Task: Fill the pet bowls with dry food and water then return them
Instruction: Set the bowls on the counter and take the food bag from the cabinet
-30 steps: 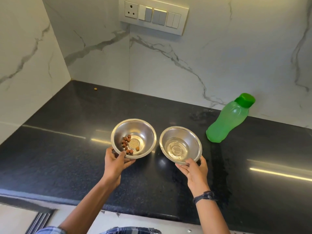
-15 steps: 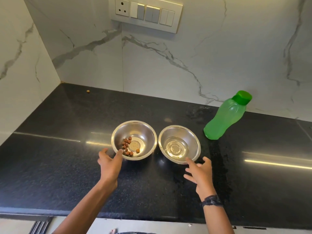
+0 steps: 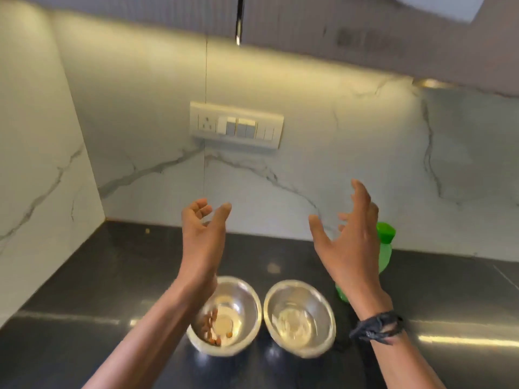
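Two steel bowls stand side by side on the black counter [image 3: 112, 276]. The left bowl [image 3: 238, 313] holds several brown kibble pieces; my left forearm covers part of its rim. The right bowl [image 3: 299, 318] holds clear water. My left hand [image 3: 203, 237] is raised in the air above and behind the left bowl, fingers apart, holding nothing. Above the right bowl my right hand [image 3: 348, 242] is lifted too, fingers spread and empty, with a dark band on its wrist. A green bottle [image 3: 386, 248] with a green cap stands right of the bowls, partly hidden behind my right hand.
A white marble wall runs behind the counter and along its left side. A switch and socket panel [image 3: 236, 125] is fixed to the back wall. Cabinets with a metal handle [image 3: 239, 21] hang overhead. One stray kibble [image 3: 147, 231] lies near the back left corner.
Both hands let go of the bowls and rose off the counter into the air with fingers spread. The view tilted upward, so the bowls now sit low in the frame.
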